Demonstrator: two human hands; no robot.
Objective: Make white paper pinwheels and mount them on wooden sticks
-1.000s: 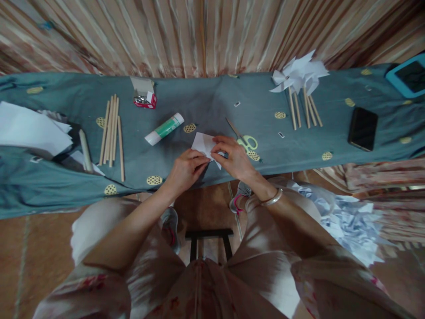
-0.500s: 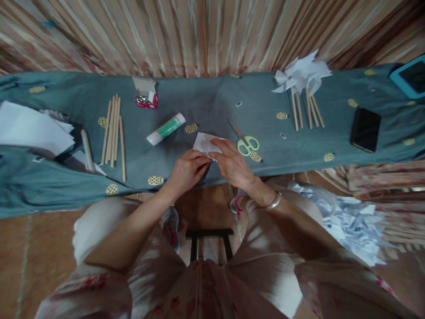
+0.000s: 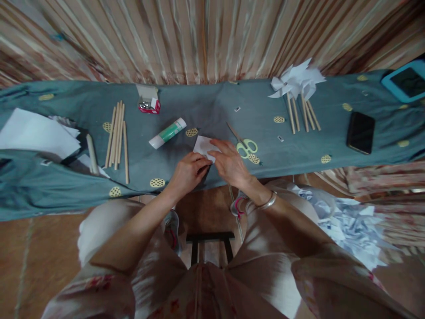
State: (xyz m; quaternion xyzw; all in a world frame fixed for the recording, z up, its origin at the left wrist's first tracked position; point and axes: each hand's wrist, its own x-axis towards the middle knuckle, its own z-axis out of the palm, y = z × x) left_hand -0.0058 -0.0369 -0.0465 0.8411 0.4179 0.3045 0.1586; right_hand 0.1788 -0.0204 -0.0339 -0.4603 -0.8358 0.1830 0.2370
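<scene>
A small white piece of paper (image 3: 202, 145) lies on the cloth-covered table near its front edge, between my hands. My left hand (image 3: 190, 174) is closed, its thumb and fingertips pinching the paper's near edge. Across the paper's right side, my right hand (image 3: 229, 163) grips it, fingers bent over it and partly hiding it. Just right of my right hand lie scissors (image 3: 246, 147) with pale green handles, blades pointing away. A green and white glue stick (image 3: 168, 132) lies to the upper left of my left hand.
Several wooden sticks (image 3: 117, 135) and a stack of white paper (image 3: 36, 134) lie at left. A small red box (image 3: 149, 106) stands open behind. Paper pinwheels (image 3: 297, 79), a black phone (image 3: 361, 133) and a blue-framed device (image 3: 407, 81) are at right. Paper scraps (image 3: 352, 230) fill a bag below.
The whole view has shifted slightly, so the table items appear a little lower. My hands keep nearly the same hold on the paper.
</scene>
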